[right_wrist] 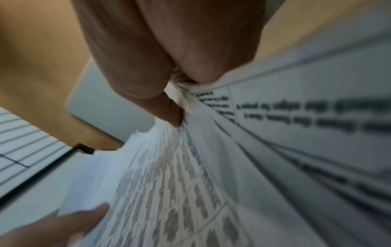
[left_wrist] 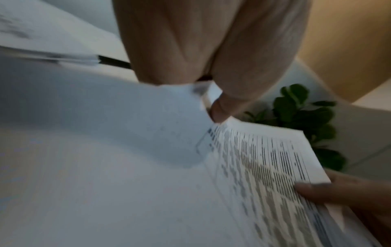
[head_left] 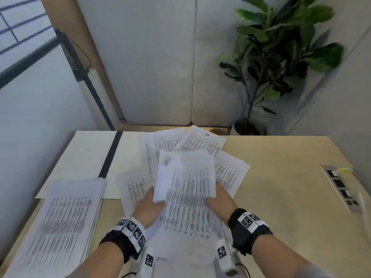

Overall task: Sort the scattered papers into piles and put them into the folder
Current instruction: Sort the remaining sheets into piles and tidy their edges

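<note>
Both hands hold a sheaf of printed papers [head_left: 190, 189] lifted above the table's middle. My left hand [head_left: 149, 205] grips its left edge, where one sheet [head_left: 162, 183] curls over blank side up. My right hand [head_left: 217, 199] pinches the right edge, thumb on top. In the left wrist view the left hand [left_wrist: 215, 110] pinches the curled sheet [left_wrist: 127, 133], and in the right wrist view the right hand [right_wrist: 180, 107] pinches the papers [right_wrist: 190, 183]. A sorted pile [head_left: 64, 219] lies at the front left. Loose sheets [head_left: 200, 143] fan out behind. The open white folder [head_left: 84, 157] with a black spine lies at the back left.
The pale wooden table [head_left: 281, 187] has a metal socket panel [head_left: 341, 189] set in at the right. A potted plant [head_left: 281, 57] stands behind the far right corner against grey wall panels.
</note>
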The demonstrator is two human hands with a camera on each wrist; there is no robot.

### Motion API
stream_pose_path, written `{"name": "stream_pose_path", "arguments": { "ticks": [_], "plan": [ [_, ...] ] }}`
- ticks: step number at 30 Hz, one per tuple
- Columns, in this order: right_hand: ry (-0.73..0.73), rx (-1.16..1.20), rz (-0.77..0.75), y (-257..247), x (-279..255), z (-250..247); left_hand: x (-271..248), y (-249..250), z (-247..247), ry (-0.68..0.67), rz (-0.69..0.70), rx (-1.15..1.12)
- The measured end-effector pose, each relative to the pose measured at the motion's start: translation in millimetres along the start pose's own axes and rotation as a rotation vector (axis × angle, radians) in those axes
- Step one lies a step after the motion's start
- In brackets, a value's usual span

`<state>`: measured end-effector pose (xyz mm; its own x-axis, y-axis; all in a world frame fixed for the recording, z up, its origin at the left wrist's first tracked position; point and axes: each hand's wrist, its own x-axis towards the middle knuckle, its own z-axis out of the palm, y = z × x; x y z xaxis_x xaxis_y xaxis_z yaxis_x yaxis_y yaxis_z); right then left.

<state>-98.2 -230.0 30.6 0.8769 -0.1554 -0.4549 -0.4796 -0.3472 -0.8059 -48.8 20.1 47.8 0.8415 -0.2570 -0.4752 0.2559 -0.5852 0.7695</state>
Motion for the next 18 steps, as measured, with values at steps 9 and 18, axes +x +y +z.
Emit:
{"name": "stream_pose_path", "arguments": {
  "ticks": [9,18],
  "plan": [
    [0.272,0.295,-0.564,-107.1,-34.5,-25.3,-23.5,86.3,-27.7,0.467,0.459,-0.202],
    [0.247,0.278,-0.485,-78.9,-34.0,-19.7,-24.6,58.2,-29.6,0.404,0.348,-0.265]
  ]
}}
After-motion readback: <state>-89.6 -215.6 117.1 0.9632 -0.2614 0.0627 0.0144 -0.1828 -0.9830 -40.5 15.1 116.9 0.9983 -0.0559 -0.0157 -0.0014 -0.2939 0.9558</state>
